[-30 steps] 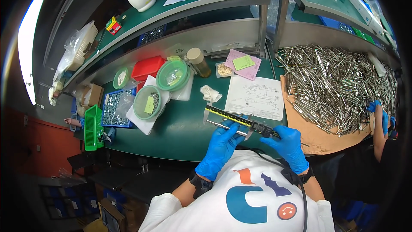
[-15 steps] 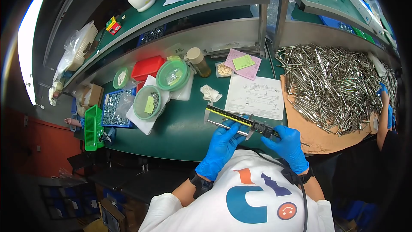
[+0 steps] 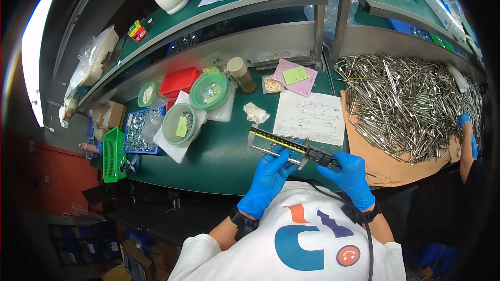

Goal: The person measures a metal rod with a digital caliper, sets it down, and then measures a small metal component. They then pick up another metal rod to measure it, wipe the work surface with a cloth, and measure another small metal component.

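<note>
In front of my body I have a digital caliper (image 3: 281, 140) with a black and yellow beam, its fixed jaw pointing left. My right hand (image 3: 350, 175), in a blue glove, is closed on the caliper's slider end. A thin silver metal rod (image 3: 264, 151) lies lengthwise between the two jaws, just below the beam. My left hand (image 3: 269, 178), also in a blue glove, pinches the rod near the sliding jaw. Its fingertips come up against the caliper beam. Whether the jaws touch both rod ends cannot be made out.
A drawing sheet (image 3: 308, 118) and crumpled tissue (image 3: 255, 113) lie ahead on the green table. Leftward are green bowls (image 3: 194, 97) and a blue tray (image 3: 140, 148) of small parts. To the right, a co-worker's gloved hand (image 3: 464, 119) touches a big heap of metal rods (image 3: 406, 106).
My hands, the caliper and the rod have stayed nearly still. The co-worker's hand at the right has moved slightly downward over the rod heap.
</note>
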The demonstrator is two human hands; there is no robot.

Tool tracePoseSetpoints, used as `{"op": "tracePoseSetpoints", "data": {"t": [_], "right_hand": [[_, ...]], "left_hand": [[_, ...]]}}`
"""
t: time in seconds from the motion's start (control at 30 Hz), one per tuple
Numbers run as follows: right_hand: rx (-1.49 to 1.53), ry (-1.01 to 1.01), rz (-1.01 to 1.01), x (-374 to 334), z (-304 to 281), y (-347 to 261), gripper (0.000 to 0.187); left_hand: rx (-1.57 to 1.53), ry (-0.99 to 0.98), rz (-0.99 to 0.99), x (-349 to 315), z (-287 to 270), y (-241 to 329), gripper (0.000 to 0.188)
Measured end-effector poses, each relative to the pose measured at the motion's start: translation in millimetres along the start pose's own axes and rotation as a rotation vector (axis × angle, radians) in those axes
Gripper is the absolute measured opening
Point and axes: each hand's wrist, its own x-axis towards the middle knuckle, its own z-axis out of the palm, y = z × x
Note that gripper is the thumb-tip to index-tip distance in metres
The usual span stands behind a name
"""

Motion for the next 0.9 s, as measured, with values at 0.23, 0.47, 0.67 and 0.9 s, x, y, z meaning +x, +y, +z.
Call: {"op": "tracePoseSetpoints", "data": {"t": [0.23,0.47,0.67,0.9], "right_hand": [[0.039,0.019,-0.028,2.4,-1.8,-1.1,0.041],[0.035,0.013,-0.011,0.9,-2.8,-0.5,0.04],[-0.005,-0.011,-0.029,1.3,-4.9,-0.5,0.04],[-0.02,-0.032,0.001,-1.4,-2.7,3.3,0.042]], "left_hand": [[-0.009,-0.002,0.004,-0.2,-3.6,-0.6,0.032],[-0.021,-0.007,-0.001,0.5,-2.6,-2.6,0.032],[-0.017,0.015,0.003,-0.2,-4.7,-2.8,0.032],[-0.026,0.024,-0.025,-0.8,-2.1,-1.6,0.033]]}}
